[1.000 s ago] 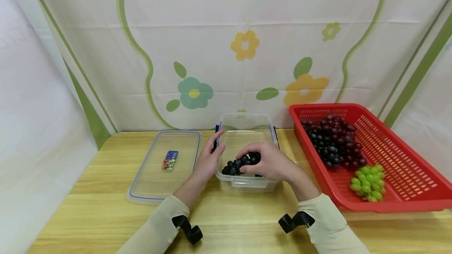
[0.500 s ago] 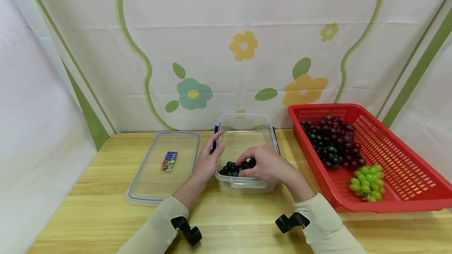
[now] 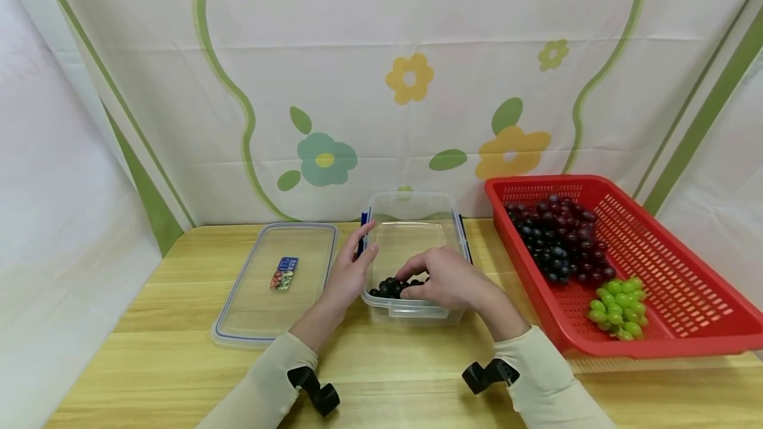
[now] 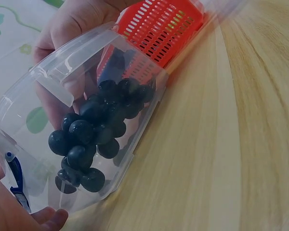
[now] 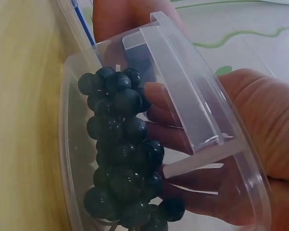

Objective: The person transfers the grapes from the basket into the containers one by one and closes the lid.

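A bunch of black grapes (image 3: 390,288) lies along the near end inside a clear plastic food box (image 3: 419,312). My right hand (image 3: 447,278) reaches over the near rim into the box, its fingers and thumb about the grapes, down low. Through the clear wall in the right wrist view, the fingers (image 5: 161,96) meet the bunch from one side. My left hand (image 3: 346,277) rests against the left side of the box, thumb and forefinger apart. Its fingertips (image 4: 53,219) show by the box's lower corner in the left wrist view, next to a blue clip.
The box's lid (image 3: 250,303), with a blue seal and a printed label, lies flat on the wooden table (image 3: 173,363) to the left. At right stands a red basket (image 3: 554,323) holding dark grapes (image 3: 560,243) and green grapes (image 3: 618,306). A flowered cloth hangs behind.
My right hand has lowered the bunch of black grapes to the near end of the box floor and shifted slightly left. The left hand has stayed at the box's side.
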Demonstrator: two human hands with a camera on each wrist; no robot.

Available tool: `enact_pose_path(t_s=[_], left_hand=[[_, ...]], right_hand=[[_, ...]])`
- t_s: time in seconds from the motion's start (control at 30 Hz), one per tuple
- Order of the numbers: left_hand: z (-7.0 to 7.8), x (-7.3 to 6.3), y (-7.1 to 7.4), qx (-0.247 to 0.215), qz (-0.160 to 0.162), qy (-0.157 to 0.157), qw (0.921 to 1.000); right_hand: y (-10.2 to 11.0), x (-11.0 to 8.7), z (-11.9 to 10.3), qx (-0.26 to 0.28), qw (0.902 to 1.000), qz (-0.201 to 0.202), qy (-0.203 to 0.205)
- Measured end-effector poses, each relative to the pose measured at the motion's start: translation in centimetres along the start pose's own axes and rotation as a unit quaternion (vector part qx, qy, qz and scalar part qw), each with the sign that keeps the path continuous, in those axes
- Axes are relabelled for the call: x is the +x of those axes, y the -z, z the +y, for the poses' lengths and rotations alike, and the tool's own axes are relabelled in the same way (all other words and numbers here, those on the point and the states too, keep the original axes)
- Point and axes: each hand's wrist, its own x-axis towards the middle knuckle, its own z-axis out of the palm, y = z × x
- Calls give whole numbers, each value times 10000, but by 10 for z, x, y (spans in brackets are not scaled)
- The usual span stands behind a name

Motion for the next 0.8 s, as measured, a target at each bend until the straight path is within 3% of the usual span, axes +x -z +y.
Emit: enact_pose_path(t_s=[0.8], left_hand=[[0, -1, -1, 36, 20, -28, 10000]], right_hand=[[-3, 0, 0, 102, 9999, 95, 86]])
